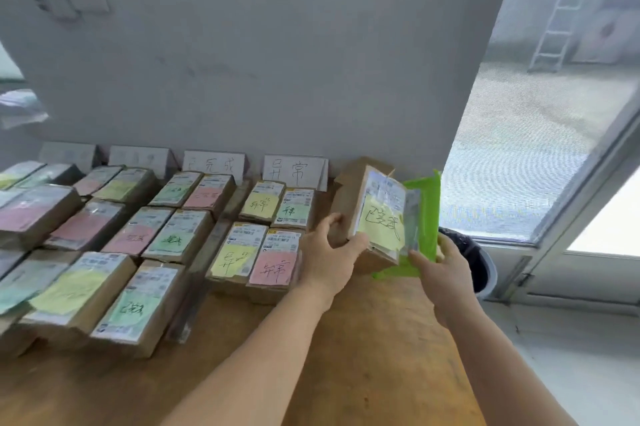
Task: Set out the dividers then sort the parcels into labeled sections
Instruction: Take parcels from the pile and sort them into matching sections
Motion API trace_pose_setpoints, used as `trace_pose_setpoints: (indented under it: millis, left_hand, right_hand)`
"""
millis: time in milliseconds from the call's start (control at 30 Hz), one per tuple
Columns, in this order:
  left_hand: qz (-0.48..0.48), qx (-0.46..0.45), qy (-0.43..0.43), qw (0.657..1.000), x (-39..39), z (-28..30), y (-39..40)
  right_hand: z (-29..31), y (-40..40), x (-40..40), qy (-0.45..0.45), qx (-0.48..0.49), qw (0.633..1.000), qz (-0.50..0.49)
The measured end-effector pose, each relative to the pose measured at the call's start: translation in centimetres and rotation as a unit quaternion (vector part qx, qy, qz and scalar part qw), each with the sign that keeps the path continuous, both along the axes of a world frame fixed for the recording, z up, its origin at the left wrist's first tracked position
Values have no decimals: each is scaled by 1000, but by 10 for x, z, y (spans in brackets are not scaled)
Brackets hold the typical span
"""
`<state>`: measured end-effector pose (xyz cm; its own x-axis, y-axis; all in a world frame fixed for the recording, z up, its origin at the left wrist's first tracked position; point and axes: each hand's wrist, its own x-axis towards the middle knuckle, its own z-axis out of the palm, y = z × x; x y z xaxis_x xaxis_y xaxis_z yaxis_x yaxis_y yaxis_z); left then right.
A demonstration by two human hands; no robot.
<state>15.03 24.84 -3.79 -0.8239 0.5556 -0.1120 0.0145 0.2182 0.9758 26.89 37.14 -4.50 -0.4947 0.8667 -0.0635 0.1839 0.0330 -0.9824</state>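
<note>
A brown parcel (374, 218) with a yellow note is held upright at centre right of the frame, above the tabletop (363, 339). The left hand (329, 252) is closed on its lower left edge; the right hand (440, 263) grips a green packet (424, 218) against its right side. Sorting is under way; next, the note must be matched to one of four label cards (294, 169). Four parcels (256, 252) lie below the rightmost card.
</note>
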Motion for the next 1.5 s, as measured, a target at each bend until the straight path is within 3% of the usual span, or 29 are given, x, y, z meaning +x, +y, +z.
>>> trace_pose_setpoints:
  millis: [167, 400, 633, 867, 1067, 1267, 1400, 1500]
  left_hand:
    - [28, 94, -25, 995, -11, 24, -75]
    - [89, 137, -20, 986, -24, 37, -192]
    - [154, 152, -41, 975, -38, 28, -270]
    - [188, 124, -62, 972, -44, 14, -308]
    - [199, 93, -82, 972, -45, -2, -317]
    - [191, 88, -90, 974, -51, -17, -318]
    - [187, 87, -96, 974, -54, -24, -317]
    - [184, 88, -101, 974, -57, -28, -315]
  right_hand:
    - [35, -77, 2, 76, -8, 997, -9]
    - [46, -179, -7, 76, -11, 997, 20]
    - [31, -257, -27, 6, -32, 996, 84]
    - [-26, -277, -46, -102, -107, 985, 90]
    - [-59, -289, -69, -140, -143, 975, 96]
    - [-73, -288, -73, -278, 59, 941, 182]
    - [-77, -287, -68, -386, 279, 833, 282]
    - [-81, -285, -74, -402, 309, 795, 332]
